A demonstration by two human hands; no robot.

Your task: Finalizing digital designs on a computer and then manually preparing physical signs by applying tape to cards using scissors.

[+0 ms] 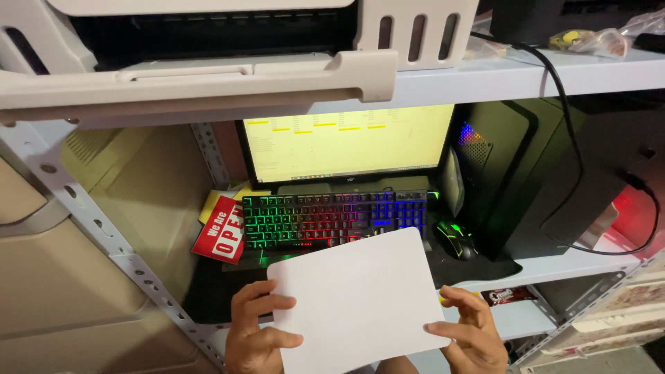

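Note:
I hold a blank white sheet of paper (360,298) with both hands, tilted, in front of a metal shelf. My left hand (255,332) grips its left edge, fingers curled over the front. At the sheet's lower right corner, my right hand (471,331) pinches the paper. The sheet covers the lower right part of a backlit rainbow keyboard (325,216). A printer (208,48) sits on the shelf above, its output tray sticking out toward me.
A lit monitor (346,142) stands behind the keyboard. A glowing mouse (456,239) and a black computer tower (506,173) are to the right. A red and white sign (223,228) leans left of the keyboard. A black cable (564,125) hangs down at right.

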